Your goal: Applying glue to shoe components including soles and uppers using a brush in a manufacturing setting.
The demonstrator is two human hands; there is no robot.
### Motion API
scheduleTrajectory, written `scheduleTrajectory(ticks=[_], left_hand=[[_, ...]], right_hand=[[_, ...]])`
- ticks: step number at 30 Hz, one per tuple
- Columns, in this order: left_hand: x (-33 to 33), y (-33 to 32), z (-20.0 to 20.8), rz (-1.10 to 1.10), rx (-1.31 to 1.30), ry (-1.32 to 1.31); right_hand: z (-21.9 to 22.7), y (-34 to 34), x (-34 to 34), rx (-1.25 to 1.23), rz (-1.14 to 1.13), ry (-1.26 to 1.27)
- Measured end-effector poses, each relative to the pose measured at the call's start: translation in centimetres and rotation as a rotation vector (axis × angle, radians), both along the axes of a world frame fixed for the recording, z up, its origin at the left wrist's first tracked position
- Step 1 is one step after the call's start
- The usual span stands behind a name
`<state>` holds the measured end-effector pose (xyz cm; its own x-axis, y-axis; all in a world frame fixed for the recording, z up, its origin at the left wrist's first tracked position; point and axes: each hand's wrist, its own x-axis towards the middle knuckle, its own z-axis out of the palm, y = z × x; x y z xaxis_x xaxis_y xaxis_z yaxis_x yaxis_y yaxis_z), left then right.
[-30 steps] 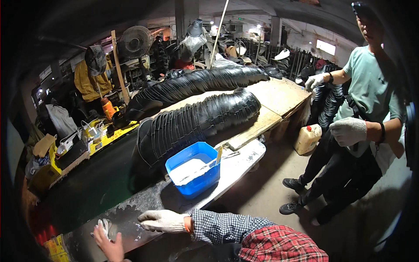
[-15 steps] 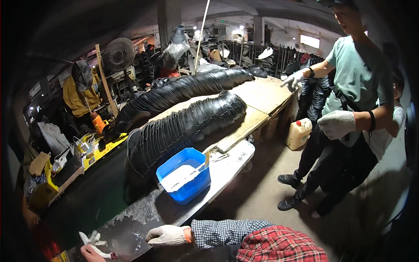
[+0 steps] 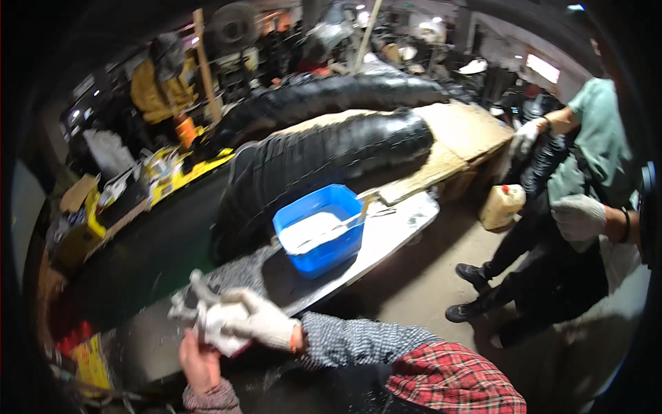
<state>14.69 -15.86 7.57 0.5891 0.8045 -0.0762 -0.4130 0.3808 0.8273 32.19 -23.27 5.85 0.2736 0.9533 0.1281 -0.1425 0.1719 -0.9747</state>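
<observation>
One loose white glove [image 3: 219, 319] is what I'm watching, at about 7 o'clock in my feed, over the bench [image 3: 134, 345]. Right hand [image 3: 267, 321], gloved too, looks to have its fingers clamped on it. Left hand [image 3: 200, 363] is bare, up by the cuff at the glove's 7 o'clock, but blurry, so I can't tell whether those fingers are closed or partly inside.

Biggest worry imo: fabric bunching if the bare fingers catch in the cuff, or the glove dropping if the right grip slips. Next one out is the blue tub [image 3: 329, 255] of white stuff [image 3: 314, 230], between 1 and 2 o'clock of the glove. A hard yank with the right arm could knock it and splash the ribbed black stack [image 3: 331, 155] behind. Co-worker [image 3: 600, 131] at 2 o'clock is well apart, so I'd rate a bump unlikely.
</observation>
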Motion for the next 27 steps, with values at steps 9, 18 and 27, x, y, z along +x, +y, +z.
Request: scheduleTrajectory(ticks=[9,18,27], left_hand=[[3.4,-1.1,1.4,0.097,0.444,0.183],[2.2,-3.0,0.9,-0.037,0.423,0.23],[3.0,3.9,5.6,-0.145,1.289,0.675]], right_hand=[[0.5,-3.2,3.2,-0.032,-0.191,-0.152],[2.7,-3.5,0.7,-0.031,0.108,-0.117],[7.1,1.9,3.8,-0.382,0.128,-0.49]])
